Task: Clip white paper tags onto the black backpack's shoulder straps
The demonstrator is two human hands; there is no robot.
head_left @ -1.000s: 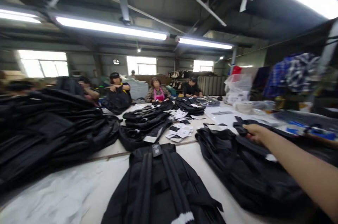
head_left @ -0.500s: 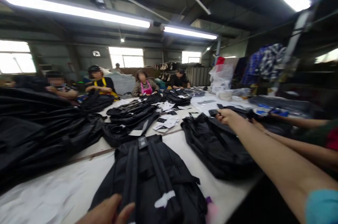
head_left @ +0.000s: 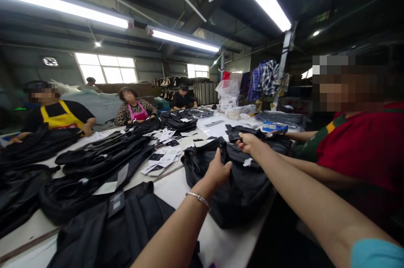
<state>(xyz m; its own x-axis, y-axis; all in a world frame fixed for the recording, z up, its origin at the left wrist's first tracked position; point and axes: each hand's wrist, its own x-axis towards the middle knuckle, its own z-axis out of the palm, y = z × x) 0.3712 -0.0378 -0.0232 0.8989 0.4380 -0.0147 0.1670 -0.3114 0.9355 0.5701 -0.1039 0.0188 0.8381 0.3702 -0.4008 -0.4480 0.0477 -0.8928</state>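
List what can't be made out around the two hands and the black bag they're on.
Head view only:
- Left hand: fingertips hidden, curled into the black bag.
- Right hand: what it pinches is unclear, black on black.
- Paper tags: print too small to read.
- Co-worker's hands: hidden behind the bag.
- Front garment: cut off by the bottom edge.

Table (head_left: 176, 190): white, long, with people seated along its far side.
Paper tags (head_left: 162, 156): scattered loose at mid-table.
Black garment piles (head_left: 104, 154): stacked left of the tags.
Clear plastic bag (head_left: 227, 91): upright at the far end.
Plaid shirts (head_left: 265, 76): hanging behind.
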